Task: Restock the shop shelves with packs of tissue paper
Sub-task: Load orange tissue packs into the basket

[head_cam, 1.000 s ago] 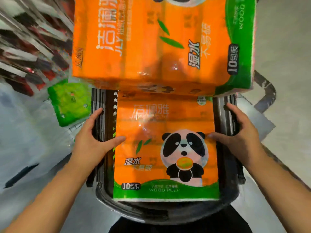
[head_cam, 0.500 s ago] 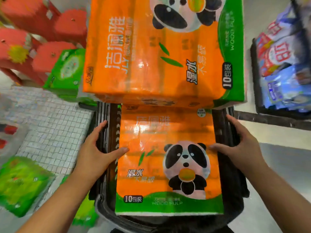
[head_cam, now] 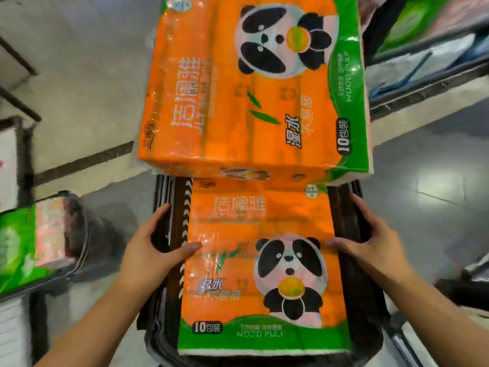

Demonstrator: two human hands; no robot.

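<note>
Two orange tissue packs with a panda print ride in a black basket (head_cam: 166, 205). The near pack (head_cam: 254, 271) lies flat in the basket. The far pack (head_cam: 238, 102) rests on the basket's far end, turned sideways. My left hand (head_cam: 156, 250) grips the basket's left rim, thumb lying on the near pack. My right hand (head_cam: 370, 245) grips the right rim, thumb touching the pack's right edge.
A green tissue pack (head_cam: 29, 245) lies in a dark tray at the left. Shelving with blurred packs (head_cam: 428, 43) stands at the upper right. A dark rack frame (head_cam: 18, 107) stands at the far left. Grey tiled floor lies around the basket.
Both hands keep the same hold on the basket. The surroundings have swept past: red and green packs on the left gave way to bare floor, and shelving now shows at the upper right.
</note>
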